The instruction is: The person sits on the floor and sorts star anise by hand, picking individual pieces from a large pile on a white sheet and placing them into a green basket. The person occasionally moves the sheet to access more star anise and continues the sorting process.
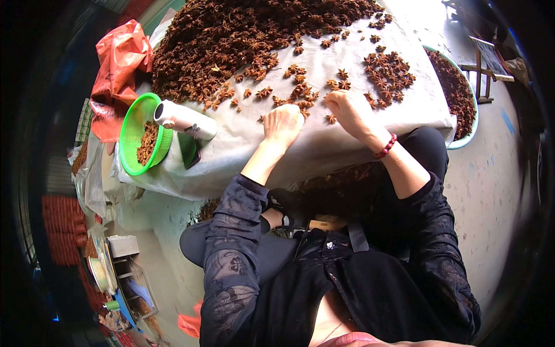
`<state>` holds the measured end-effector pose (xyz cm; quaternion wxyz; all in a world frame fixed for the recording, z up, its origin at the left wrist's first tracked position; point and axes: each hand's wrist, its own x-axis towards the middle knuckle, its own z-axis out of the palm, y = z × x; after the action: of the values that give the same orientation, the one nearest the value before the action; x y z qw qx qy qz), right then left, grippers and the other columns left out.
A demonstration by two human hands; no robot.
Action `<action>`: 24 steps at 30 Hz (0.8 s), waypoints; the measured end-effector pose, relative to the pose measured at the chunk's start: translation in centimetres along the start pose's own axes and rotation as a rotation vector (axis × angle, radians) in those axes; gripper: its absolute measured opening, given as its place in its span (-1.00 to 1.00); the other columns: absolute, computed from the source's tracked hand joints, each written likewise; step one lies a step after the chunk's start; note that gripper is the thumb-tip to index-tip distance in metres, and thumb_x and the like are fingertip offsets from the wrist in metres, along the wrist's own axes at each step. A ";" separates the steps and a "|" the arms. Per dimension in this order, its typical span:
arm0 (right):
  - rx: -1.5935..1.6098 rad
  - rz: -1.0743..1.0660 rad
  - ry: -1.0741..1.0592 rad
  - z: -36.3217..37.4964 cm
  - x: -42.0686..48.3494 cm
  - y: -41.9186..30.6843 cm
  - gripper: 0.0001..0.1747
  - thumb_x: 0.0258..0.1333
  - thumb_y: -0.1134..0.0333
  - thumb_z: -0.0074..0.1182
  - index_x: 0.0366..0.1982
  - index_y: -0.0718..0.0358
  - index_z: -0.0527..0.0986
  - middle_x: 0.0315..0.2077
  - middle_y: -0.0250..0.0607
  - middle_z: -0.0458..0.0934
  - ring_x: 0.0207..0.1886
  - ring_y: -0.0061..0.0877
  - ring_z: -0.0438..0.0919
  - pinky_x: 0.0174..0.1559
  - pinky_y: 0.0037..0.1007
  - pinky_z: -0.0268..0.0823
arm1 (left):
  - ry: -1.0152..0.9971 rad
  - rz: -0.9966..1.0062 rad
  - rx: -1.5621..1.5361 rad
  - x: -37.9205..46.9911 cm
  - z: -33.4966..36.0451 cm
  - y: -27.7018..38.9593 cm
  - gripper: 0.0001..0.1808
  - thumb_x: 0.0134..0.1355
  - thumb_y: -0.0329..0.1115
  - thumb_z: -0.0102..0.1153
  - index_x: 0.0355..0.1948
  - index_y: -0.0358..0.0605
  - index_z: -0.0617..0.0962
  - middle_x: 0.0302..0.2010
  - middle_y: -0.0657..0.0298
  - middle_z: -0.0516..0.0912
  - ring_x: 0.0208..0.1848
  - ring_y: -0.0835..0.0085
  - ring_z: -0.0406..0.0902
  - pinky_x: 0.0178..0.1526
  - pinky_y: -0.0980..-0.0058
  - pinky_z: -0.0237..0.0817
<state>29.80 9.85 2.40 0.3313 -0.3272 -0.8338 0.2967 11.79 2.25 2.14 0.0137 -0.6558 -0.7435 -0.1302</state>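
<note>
A large heap of dried star anise (pixel 243 34) covers the far part of a table draped in pale plastic sheeting (pixel 243 152). My left hand (pixel 284 123), fingers curled under, rests at a small cluster of star anise (pixel 303 93); whether it holds any is hidden. My right hand (pixel 349 110), with a red bead bracelet at its wrist, is bent over the sheeting by a few loose pieces, its fingertips partly hidden. To its right lies a separate group of star anise (pixel 390 76). Single pieces are scattered between the groups and the heap.
At the table's left edge are a green plastic basket (pixel 164 145) with some star anise, a white bottle (pixel 199 123) and a crumpled red plastic bag (pixel 117 73). A large basin (pixel 475 117) of star anise stands right of the table, near a wooden stool (pixel 481 73).
</note>
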 end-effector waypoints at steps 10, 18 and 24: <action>0.588 0.111 -0.202 3.1 1.0 -0.4 -0.64 0.15 0.30 0.11 -0.06 0.35 0.49 -0.32 -0.01 0.62 -0.31 -0.50 0.59 -0.23 -0.47 0.42 | 0.082 -0.215 -0.943 -0.6 -0.4 0.3 -0.87 0.22 -0.42 0.12 -0.27 -0.24 0.62 -0.53 0.31 0.61 -0.52 0.66 0.47 -0.44 0.63 0.31; 0.385 -0.056 0.084 5.4 -0.3 -1.5 -0.84 0.01 0.51 0.08 -0.28 0.31 0.46 -0.42 -0.04 0.56 -0.38 -0.30 0.58 -0.30 -0.36 0.42 | 0.243 -0.422 -1.105 -0.6 1.3 1.1 -0.88 0.24 -0.40 0.06 -0.35 -0.23 0.57 -0.60 0.39 0.51 -0.60 0.67 0.38 -0.54 0.65 0.23; 0.065 0.046 0.020 -0.6 0.1 -0.6 -0.69 -0.04 0.58 0.04 -0.16 0.31 0.51 -0.34 0.00 0.58 -0.31 -0.24 0.58 -0.20 -0.33 0.45 | -0.401 -0.187 -0.959 -5.0 -3.5 1.7 -0.89 0.17 -0.41 0.10 -0.38 -0.23 0.60 -0.57 0.37 0.56 -0.54 0.66 0.44 -0.47 0.64 0.29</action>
<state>30.02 9.71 3.24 0.3430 -0.3383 -0.8127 0.3277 13.63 -3.14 4.84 -0.4420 -0.5316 -0.6437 -0.3282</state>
